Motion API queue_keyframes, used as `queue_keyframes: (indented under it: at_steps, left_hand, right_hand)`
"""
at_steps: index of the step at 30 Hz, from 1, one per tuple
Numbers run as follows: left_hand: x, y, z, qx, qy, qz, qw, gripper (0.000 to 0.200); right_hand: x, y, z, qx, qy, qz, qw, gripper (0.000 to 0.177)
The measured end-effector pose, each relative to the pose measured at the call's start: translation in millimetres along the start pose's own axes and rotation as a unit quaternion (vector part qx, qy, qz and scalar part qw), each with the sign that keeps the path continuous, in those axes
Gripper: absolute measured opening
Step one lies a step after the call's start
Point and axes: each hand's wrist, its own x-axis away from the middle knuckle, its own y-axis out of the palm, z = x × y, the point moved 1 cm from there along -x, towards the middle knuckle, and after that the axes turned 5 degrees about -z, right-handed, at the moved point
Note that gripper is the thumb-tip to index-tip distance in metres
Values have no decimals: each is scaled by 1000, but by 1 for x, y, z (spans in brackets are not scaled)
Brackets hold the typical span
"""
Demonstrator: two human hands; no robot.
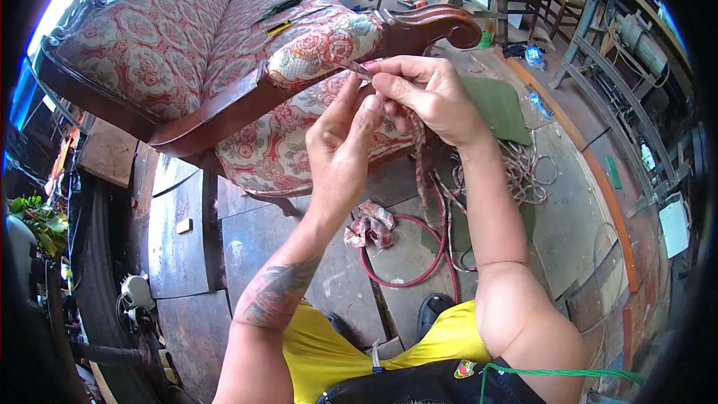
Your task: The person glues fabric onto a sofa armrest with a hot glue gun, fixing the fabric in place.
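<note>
Above the sofa's near armrest, my right hand (pixel 426 97) pinches a patterned, fabric-covered piping cord (pixel 420 157) between thumb and fingers. One short end of the cord sticks out to the left over the armrest's floral pad (pixel 299 58); the rest hangs from the hand to the floor. My left hand (pixel 340 135) is close by, its index finger and thumb stretched out and apart, the index fingertip just below the short cord end. Whether that fingertip touches the cord is hard to see. The carved wooden sofa (pixel 209 123) has red-and-cream floral upholstery.
A yellow-handled screwdriver (pixel 278 28) and dark-handled pliers (pixel 280 7) lie on the sofa seat. On the floor are a red hose (pixel 404 284), fabric scraps (pixel 372 226), a tangle of cord (pixel 527 172) and a green sheet (pixel 497 108). A metal frame with a motor (pixel 639 45) stands right.
</note>
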Motion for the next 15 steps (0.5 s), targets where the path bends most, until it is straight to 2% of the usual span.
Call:
queue_keyframes:
  at_steps: [2,4,6,7,9,10,12,15]
  left_hand:
    - [-2,-2,-2,25,-2,23,999,47]
    - [-4,-2,2,52,0,44,998,47]
    - [-2,-2,9,109,-37,71,991,43]
    - [-2,-5,8,99,-41,72,992,38]
    - [-5,-12,4,66,-42,75,994,36]
    - [-6,-15,3,34,-42,78,995,35]
    - [-6,-15,8,7,-25,59,998,32]
    - [-5,-16,11,-21,-25,12,999,29]
  right_hand:
    - [-2,6,1,-12,3,20,1000,23]
    - [-4,9,7,-21,-11,-13,1000,21]
    - [-2,11,7,-18,24,-39,999,19]
    - [-3,11,11,-19,23,-39,999,19]
    - [-6,13,17,22,-67,-38,997,20]
    - [-5,8,16,21,-67,-38,997,20]
    - [-1,-3,1,158,-24,0,987,22]
    - [-5,-4,3,88,-47,27,995,25]
